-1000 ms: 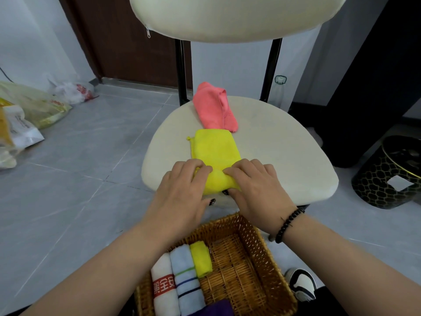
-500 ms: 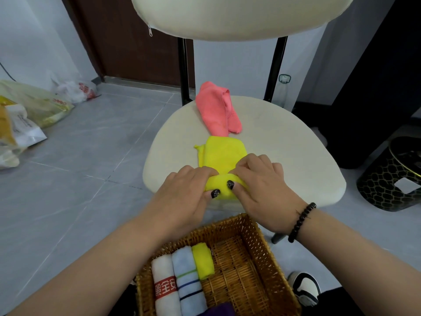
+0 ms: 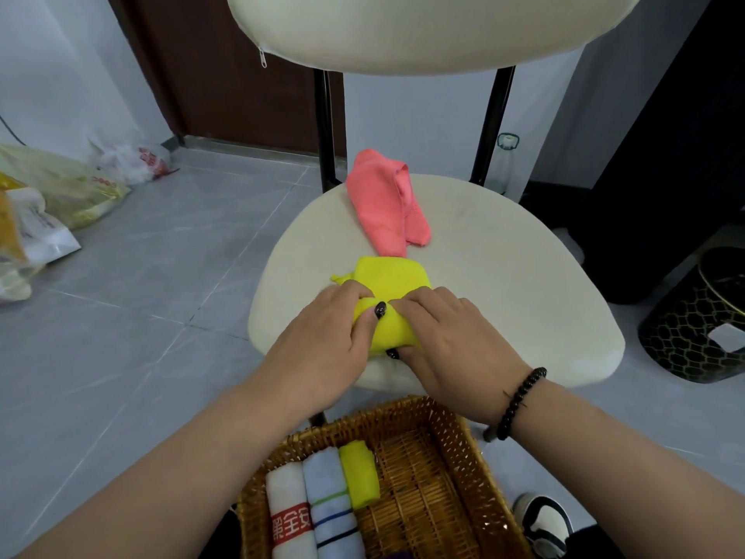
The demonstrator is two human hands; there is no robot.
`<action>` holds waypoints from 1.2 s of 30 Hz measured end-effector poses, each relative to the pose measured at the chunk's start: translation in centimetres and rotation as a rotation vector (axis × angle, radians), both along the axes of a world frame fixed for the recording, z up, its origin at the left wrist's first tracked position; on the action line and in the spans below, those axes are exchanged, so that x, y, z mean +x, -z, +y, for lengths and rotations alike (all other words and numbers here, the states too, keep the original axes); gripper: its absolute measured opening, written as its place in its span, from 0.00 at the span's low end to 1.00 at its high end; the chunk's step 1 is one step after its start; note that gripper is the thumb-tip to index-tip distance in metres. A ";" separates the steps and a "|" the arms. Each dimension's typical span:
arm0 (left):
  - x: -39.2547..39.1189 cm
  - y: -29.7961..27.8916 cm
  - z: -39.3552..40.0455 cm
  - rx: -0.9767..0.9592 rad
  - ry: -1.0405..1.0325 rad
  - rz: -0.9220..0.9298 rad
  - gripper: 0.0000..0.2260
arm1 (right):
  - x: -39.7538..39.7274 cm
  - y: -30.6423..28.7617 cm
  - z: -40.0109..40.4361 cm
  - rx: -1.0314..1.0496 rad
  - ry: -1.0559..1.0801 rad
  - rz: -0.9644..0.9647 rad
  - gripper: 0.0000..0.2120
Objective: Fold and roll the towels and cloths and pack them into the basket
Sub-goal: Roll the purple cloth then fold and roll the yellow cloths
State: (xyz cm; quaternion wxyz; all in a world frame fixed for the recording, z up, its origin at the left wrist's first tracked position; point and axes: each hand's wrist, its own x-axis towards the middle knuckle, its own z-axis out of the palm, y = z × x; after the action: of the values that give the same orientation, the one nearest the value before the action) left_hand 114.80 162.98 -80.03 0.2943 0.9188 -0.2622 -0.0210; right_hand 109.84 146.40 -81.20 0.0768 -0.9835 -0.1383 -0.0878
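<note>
A: Arms bare, no sleeves. Left hand (image 3: 326, 336) and right hand (image 3: 455, 344): nails painted dark, glossy.
B: Right wrist: bracelet (image 3: 520, 401) of round black beads. Black-and-white shoe (image 3: 542, 520) at lower right.

On the cream chair seat (image 3: 504, 276), both hands press a yellow cloth (image 3: 393, 282) into a roll: the left hand (image 3: 322, 336) at its 8 o'clock side, the right hand (image 3: 451, 336) at 4 o'clock. A pink cloth (image 3: 383, 203) lies at 12 o'clock, touching it. At 6 o'clock, the wicker basket (image 3: 463, 457) holds a white roll (image 3: 290, 514), blue roll (image 3: 330, 502) and yellow roll (image 3: 358, 474).
</note>
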 end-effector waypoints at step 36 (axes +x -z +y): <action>-2.7 -0.4 1.4 -0.850 -0.229 0.912 0.09 | -0.7 -1.0 4.2 0.798 0.371 0.020 0.15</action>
State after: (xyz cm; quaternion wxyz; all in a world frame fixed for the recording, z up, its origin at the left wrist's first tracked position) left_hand 112.12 164.37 -79.62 0.7159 0.6425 0.0040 -0.2731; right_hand 109.13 150.58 -80.15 0.4349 -0.8858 0.0859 -0.1369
